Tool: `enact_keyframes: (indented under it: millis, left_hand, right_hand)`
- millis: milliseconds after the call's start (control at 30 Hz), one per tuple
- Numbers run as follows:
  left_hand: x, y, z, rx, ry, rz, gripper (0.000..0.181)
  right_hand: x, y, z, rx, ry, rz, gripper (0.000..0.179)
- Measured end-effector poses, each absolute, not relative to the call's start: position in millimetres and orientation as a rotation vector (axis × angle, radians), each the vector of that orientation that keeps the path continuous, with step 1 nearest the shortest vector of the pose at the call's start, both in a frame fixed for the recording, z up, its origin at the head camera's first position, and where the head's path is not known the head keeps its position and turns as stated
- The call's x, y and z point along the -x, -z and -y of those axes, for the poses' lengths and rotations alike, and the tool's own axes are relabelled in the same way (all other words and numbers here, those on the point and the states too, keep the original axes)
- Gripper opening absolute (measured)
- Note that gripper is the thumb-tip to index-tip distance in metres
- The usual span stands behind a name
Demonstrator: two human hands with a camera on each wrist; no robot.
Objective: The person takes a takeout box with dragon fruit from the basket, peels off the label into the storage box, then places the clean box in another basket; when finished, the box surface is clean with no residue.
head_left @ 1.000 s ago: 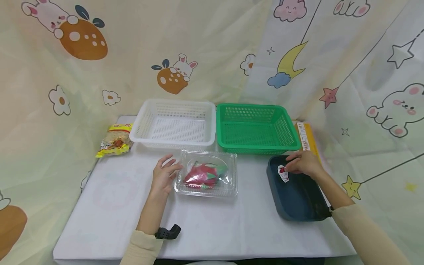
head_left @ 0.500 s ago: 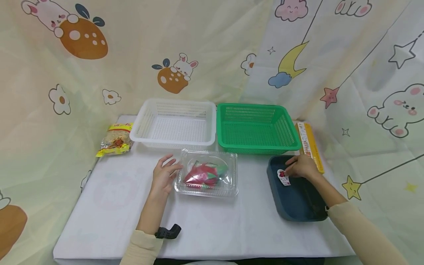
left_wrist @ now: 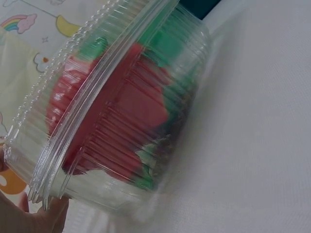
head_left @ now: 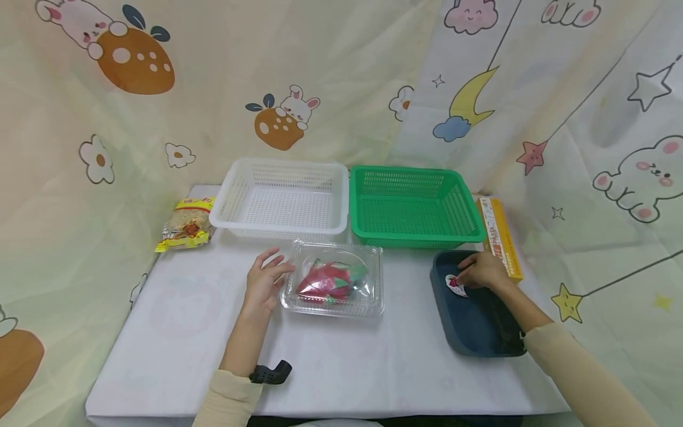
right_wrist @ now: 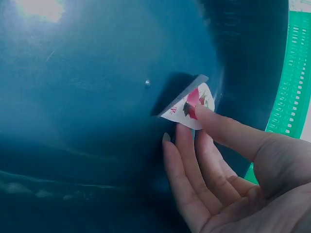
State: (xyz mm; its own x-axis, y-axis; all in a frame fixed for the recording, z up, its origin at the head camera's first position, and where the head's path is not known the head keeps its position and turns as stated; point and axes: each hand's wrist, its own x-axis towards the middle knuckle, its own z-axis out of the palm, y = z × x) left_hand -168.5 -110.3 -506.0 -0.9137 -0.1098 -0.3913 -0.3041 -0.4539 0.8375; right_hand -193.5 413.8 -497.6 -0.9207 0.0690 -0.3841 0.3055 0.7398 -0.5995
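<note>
My right hand (head_left: 484, 271) is inside a dark blue tray (head_left: 453, 338), pinching a small white sticker (right_wrist: 189, 108) printed with a red fruit between thumb and fingers. The right wrist view has the sticker's edge close over the tray's floor. A clear plastic clamshell box (head_left: 368, 305) with a closed lid sits in the middle of the table. Inside it lies a red and green dragon fruit (head_left: 328, 283). To the box's left, my left hand (head_left: 264, 281) has loosely bent fingers, with fingertips right at its side; the left wrist view shows them near the rim corner (left_wrist: 46, 189).
Behind the clamshell stand a white basket (head_left: 229, 222) and a green basket (head_left: 416, 242), side by side. A yellow food packet (head_left: 187, 224) lies at the far left. A yellow pasta box (head_left: 501, 237) is beyond the blue tray. Printed cloth hangs around the table.
My right hand has shifted slightly left and lower in the tray, tilting the sticker flatter toward its floor. More of the pasta box shows. My left hand and the clamshell stay put.
</note>
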Motion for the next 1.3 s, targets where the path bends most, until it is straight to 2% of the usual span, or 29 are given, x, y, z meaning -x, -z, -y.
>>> enact_keyframes:
  millis: [367, 733, 867, 1067, 1300]
  left_hand:
    - [166, 506, 109, 0.580, -2.548, -1.559, 0.081]
    - [167, 503, 108, 0.563, -2.552, -1.554, 0.081]
    - [167, 504, 109, 0.570, -2.546, -1.560, 0.080]
    - [165, 505, 111, 0.572, -2.524, -1.584, 0.081]
    - [164, 504, 111, 0.548, -2.517, -1.573, 0.078]
  right_hand:
    - [186, 491, -403, -0.261, 0.794, -2.725, 0.052]
    - [178, 488, -403, -0.130, 0.616, -2.803, 0.068]
    - [177, 477, -396, -0.134, 0.653, -2.835, 0.061]
    - [180, 454, -384, -0.098, 0.799, -2.953, 0.038]
    - [174, 431, -360, -0.038, 1.037, -2.945, 0.041]
